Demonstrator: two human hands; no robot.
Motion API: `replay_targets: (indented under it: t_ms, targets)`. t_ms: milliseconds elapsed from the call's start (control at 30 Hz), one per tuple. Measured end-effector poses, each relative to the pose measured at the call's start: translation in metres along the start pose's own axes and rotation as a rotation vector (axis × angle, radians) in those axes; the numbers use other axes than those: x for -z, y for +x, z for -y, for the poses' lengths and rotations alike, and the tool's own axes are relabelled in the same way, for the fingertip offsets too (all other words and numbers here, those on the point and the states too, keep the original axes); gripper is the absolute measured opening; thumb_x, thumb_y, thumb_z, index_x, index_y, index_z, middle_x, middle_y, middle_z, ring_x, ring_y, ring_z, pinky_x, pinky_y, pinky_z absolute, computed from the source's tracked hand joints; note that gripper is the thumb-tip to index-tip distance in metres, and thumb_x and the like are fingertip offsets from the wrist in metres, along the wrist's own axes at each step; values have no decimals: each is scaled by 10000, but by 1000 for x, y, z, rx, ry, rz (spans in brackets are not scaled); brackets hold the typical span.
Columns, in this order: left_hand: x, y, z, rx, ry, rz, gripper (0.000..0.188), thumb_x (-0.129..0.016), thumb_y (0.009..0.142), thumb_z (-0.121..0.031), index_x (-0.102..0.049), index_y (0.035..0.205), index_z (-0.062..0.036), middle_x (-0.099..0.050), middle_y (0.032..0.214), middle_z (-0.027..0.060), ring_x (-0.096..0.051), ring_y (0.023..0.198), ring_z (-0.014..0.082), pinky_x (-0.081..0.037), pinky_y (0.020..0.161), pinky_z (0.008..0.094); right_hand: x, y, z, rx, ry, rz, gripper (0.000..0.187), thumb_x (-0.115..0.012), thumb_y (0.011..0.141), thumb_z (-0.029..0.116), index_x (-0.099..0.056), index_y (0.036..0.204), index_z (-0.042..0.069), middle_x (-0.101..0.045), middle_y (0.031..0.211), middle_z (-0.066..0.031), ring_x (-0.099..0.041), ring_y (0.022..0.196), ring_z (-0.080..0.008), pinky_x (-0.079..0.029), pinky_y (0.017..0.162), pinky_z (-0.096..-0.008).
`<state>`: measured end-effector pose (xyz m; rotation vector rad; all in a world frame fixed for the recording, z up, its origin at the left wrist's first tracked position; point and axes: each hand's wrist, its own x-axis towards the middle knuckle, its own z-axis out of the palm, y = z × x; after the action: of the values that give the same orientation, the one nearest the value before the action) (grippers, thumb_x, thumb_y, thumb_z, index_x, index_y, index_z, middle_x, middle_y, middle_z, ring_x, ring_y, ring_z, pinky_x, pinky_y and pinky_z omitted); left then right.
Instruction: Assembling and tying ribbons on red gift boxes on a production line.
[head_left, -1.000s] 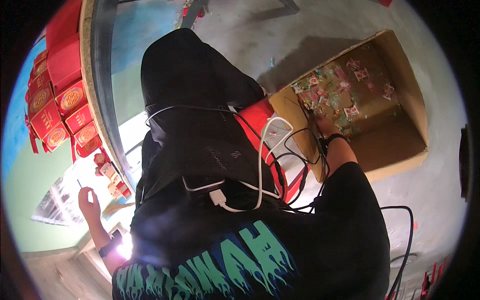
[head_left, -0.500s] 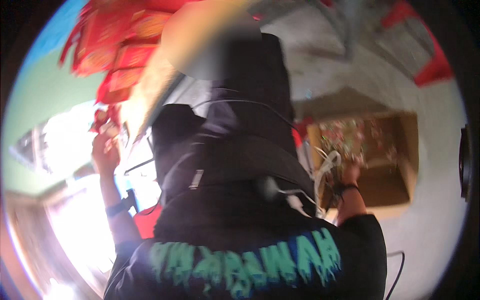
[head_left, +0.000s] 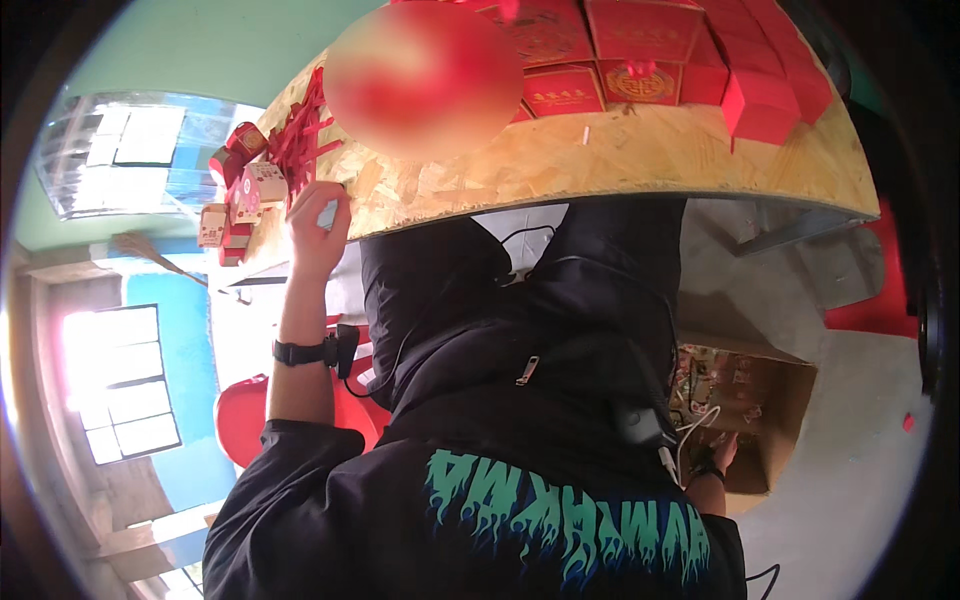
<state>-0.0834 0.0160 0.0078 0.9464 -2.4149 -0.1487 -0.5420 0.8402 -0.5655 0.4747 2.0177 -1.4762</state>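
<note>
My left hand (head_left: 318, 228) is at the left front edge of the wooden table (head_left: 440, 185), thumb and fingers curled into a loop. Whether anything small is pinched there cannot be made out. Just beyond it stand small boxes, among them a pink-and-white one (head_left: 262, 188) and a red one (head_left: 245, 140), beside a pile of red ribbons (head_left: 305, 130). Low on my right, my right hand (head_left: 722, 452) reaches into an open cardboard box (head_left: 785, 425) with small wrapped pieces (head_left: 697, 375) inside. Its fingers look stretched out, and nothing shows in them.
Red gift boxes with gold print (head_left: 640, 85) stand along the table's back and right. A blurred round patch hides part of the tabletop. Red stools stand at my left (head_left: 240, 420) and far right (head_left: 870, 318). A white cable (head_left: 700, 425) hangs by the cardboard box.
The view has swung and steadied, bringing the tabletop in front of me. My left hand, earlier by the small boxes, is now at the table edge. My right hand stays in the cardboard box.
</note>
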Motion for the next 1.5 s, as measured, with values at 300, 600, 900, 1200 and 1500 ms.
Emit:
replay_targets:
  t_ms: [300, 600, 900, 1200, 1500]
  targets:
    - [-17, 101, -5, -138, 178, -118, 660, -849, 816, -214, -510, 1357, -44, -505, 1431, 193, -492, 1345, 376, -455, 1097, 475, -85, -132, 147, -419, 375, -159, 657, -660, 956, 554, -463, 1467, 190, -610, 884, -145, -571, 587, -231, -491, 536, -352]
    - [10, 85, 3, 19, 84, -33, 467, -878, 774, -207, -638, 1142, -46, -517, 1437, 146, -610, 1194, 309, -570, 862, 389, -145, -188, 277, -205, 455, -14, 255, -668, 996, 394, -678, 1140, 185, -665, 960, 61, -530, 640, -66, -397, 514, -220]
    - [20, 50, -57, -207, 154, 94, 423, -815, 779, -209, -621, 1115, -39, -569, 1347, 182, -573, 1188, 404, -490, 974, 506, -230, -286, 521, 477, 7, 702, 287, -737, 931, 356, -562, 978, 133, -565, 960, -33, -479, 697, -67, -391, 551, -209]
    - [18, 40, -70, -283, 97, 46, 316, -719, 811, -315, -612, 1098, -239, -524, 1427, 130, -553, 1155, 361, -462, 892, 474, -492, -491, 651, 466, -82, 1605, 273, -762, 908, 268, -569, 880, 76, -587, 877, -82, -555, 741, -153, -429, 608, -253]
    - [-4, 23, -53, -241, -97, -49, 273, -698, 849, -298, -625, 1110, -264, -558, 1274, 148, -538, 1208, 379, -480, 922, 480, -645, -571, 604, 96, -144, 1581, 108, -653, 1018, 162, -587, 1049, 83, -575, 870, 2, -568, 672, -74, -457, 575, -221]
